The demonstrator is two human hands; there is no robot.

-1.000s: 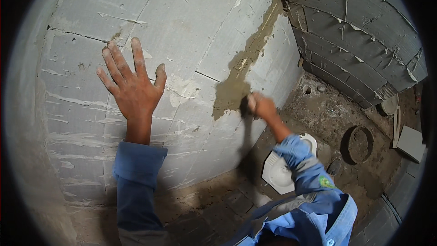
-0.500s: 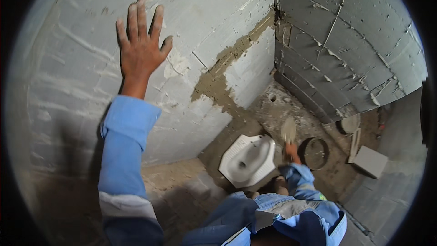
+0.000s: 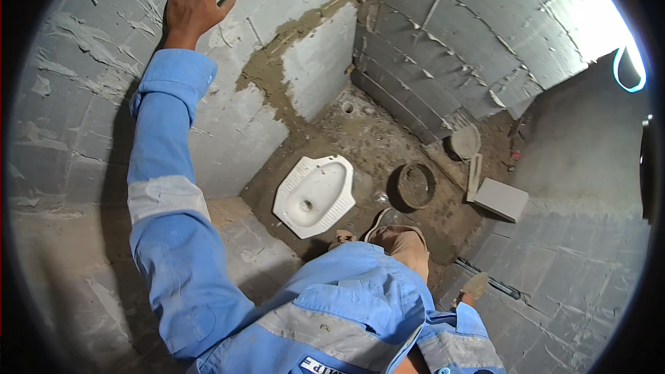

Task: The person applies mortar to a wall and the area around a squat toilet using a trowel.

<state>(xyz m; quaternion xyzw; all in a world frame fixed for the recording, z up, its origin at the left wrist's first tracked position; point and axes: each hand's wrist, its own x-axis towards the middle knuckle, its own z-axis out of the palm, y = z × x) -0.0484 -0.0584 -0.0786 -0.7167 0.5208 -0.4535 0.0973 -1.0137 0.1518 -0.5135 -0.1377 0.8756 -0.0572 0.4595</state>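
Observation:
My left hand is pressed against the grey block wall, its fingers spread. Down on the right, my right hand is partly hidden by its own sleeve. It grips a trowel, whose mortar-caked blade points upward beside the right-hand wall. A white squat toilet pan sits in the floor in front of me, with wet mortar around it. Damp mortar also fills a channel running along the wall to the corner.
A round black tub stands right of the pan, near my shoe. Farther right are a round bucket, a wooden piece and a pale block. A dark bar lies by the right wall. The floor has a drain hole.
My right hand has drawn back from the floor beside the pan to my right side with the trowel. The view has shifted; my left hand stays on the wall.

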